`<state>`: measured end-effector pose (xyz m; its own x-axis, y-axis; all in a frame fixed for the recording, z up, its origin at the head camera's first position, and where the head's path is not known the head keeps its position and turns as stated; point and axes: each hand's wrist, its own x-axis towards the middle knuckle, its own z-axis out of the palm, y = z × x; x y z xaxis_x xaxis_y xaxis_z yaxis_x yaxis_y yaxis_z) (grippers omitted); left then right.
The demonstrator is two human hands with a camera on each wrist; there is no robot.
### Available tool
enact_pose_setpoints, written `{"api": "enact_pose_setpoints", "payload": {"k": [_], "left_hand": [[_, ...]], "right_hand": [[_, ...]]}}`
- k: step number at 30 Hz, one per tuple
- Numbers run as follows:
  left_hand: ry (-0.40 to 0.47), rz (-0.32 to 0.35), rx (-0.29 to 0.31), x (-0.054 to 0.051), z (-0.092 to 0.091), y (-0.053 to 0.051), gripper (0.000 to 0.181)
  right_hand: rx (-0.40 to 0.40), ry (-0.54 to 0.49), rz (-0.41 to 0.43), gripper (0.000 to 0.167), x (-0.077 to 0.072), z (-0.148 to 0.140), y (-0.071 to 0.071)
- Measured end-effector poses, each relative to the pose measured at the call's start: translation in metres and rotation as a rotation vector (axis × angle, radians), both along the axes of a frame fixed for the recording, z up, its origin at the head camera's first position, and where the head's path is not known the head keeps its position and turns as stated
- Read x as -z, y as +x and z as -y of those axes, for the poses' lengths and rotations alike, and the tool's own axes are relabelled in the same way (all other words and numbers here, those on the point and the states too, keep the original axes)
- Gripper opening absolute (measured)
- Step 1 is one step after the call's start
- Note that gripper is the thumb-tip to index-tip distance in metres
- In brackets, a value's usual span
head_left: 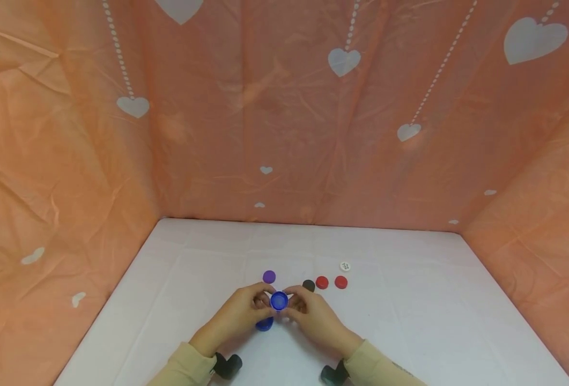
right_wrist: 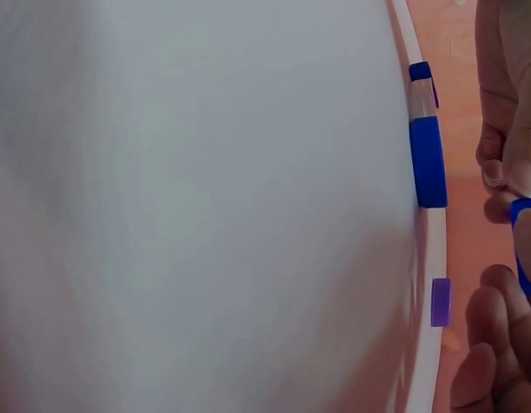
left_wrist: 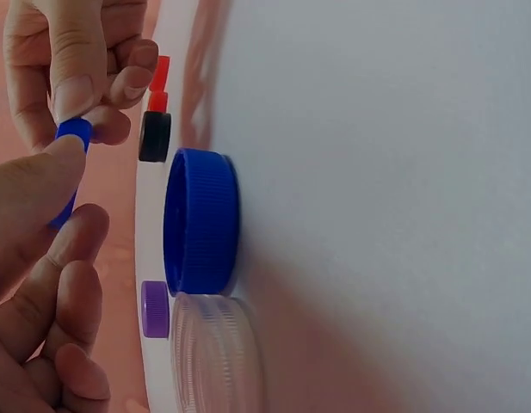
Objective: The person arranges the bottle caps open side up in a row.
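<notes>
While a white worktop (head_left: 409,300) spreads beneath, we see left hand (head_left: 239,312) and right hand (head_left: 322,317) above a big blue lid (left_wrist: 205,221) at seven o'clock, both grips pinching a small blue cap (head_left: 279,301) between them; light, even thumb pressure should steady it. Plastic-looking, the lid is ribbed; a purple cap (head_left: 269,276) at eleven, finely ridged.

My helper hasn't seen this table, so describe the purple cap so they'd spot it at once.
Start at the white table in front of the orange cloth. In the head view, find the left hand pinching a blue cap and look just beyond that hand. The purple cap lies there, left of the black cap and two red caps, and is the only purple piece.
</notes>
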<state>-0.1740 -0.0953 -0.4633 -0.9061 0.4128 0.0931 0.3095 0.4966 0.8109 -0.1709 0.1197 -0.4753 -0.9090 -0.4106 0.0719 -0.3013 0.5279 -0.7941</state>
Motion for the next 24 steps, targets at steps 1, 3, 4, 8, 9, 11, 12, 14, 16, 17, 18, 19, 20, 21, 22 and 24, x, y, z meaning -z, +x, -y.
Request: {"api": "enact_pose_setpoints", "payload": {"k": [1,3,4,8,9,11,12,14,16,17,18,19,20,21,22,24], "left_hand": [[-0.017,-0.009,0.003,0.0008,-0.0004,-0.0007,0.029],[-0.053,-0.032,0.017,0.0026,-0.0012,-0.0015,0.029],[-0.079,-0.048,0.021,0.0038,-0.0015,-0.0018,0.029],[-0.155,-0.090,0.037,0.0083,-0.0029,-0.0015,0.032],[-0.168,-0.100,0.038,0.0093,-0.0034,-0.0013,0.032],[-0.187,-0.108,0.038,0.0102,-0.0044,-0.0005,0.033],[-0.192,-0.108,0.039,0.0103,-0.0050,-0.0001,0.033],[-0.202,-0.106,0.041,0.0103,-0.0061,0.0008,0.032],[-0.211,-0.105,0.044,0.0101,-0.0070,0.0019,0.033],[-0.211,-0.104,0.045,0.0096,-0.0073,0.0028,0.032],[-0.213,-0.106,0.045,0.0093,-0.0076,0.0036,0.032],[-0.215,-0.107,0.046,0.0088,-0.0078,0.0045,0.033],[-0.218,-0.112,0.046,0.0085,-0.0081,0.0053,0.033],[-0.222,-0.119,0.046,0.0082,-0.0084,0.0060,0.034],[-0.226,-0.124,0.044,0.0078,-0.0087,0.0068,0.034],[-0.240,-0.140,0.043,0.0077,-0.0090,0.0076,0.034]], "right_hand": [[0.001,0.008,0.008,0.035,0.0000,-0.0007,-0.0001],[0.003,0.026,0.024,0.036,-0.0001,-0.0019,-0.0004],[0.000,0.032,0.031,0.036,-0.0003,-0.0026,-0.0005],[-0.018,0.054,0.066,0.036,0.0000,-0.0053,0.0000],[-0.022,0.058,0.069,0.036,0.0001,-0.0061,0.0002],[-0.024,0.068,0.078,0.035,0.0012,-0.0073,0.0006],[-0.025,0.073,0.078,0.035,0.0017,-0.0078,0.0009],[-0.025,0.083,0.078,0.034,0.0028,-0.0087,0.0012],[-0.029,0.088,0.088,0.034,0.0030,-0.0091,0.0018],[-0.032,0.090,0.092,0.034,0.0029,-0.0092,0.0021],[-0.036,0.092,0.094,0.034,0.0028,-0.0093,0.0022],[-0.038,0.096,0.097,0.034,0.0026,-0.0093,0.0023],[-0.040,0.102,0.100,0.034,0.0025,-0.0093,0.0022],[-0.043,0.107,0.100,0.034,0.0022,-0.0093,0.0022],[-0.047,0.111,0.098,0.034,0.0019,-0.0093,0.0023],[-0.052,0.122,0.101,0.033,0.0007,-0.0090,0.0022]]}}
